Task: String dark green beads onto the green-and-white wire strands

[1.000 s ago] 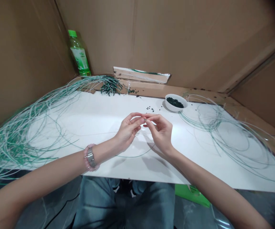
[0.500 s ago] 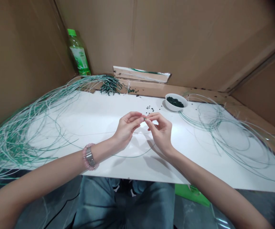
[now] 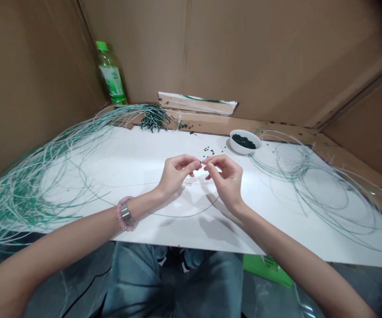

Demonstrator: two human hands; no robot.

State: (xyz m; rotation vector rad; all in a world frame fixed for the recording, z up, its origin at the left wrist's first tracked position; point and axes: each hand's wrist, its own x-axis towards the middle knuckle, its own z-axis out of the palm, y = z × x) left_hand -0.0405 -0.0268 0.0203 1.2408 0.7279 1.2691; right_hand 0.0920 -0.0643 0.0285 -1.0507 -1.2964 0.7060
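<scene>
Over the middle of the white board [image 3: 138, 159], my left hand [image 3: 176, 174] and my right hand [image 3: 226, 179] meet fingertip to fingertip. Both pinch a thin green wire [image 3: 177, 215] that loops down across the board beneath them. The right fingertips press together on something tiny at the wire's end, too small to name. A few small dark beads [image 3: 208, 151] lie loose just beyond my hands. A white bowl [image 3: 245, 141] of the same dark beads stands behind my right hand.
A big tangle of green and white wires [image 3: 22, 185] spreads over the board's left side. Looser wire coils [image 3: 313, 181] lie on the right. A green-capped bottle [image 3: 111, 75] stands in the back left corner. Cardboard walls enclose the board.
Both hands stay pinched together at the same spot. The right fingers have shifted slightly and the view has tilted a little.
</scene>
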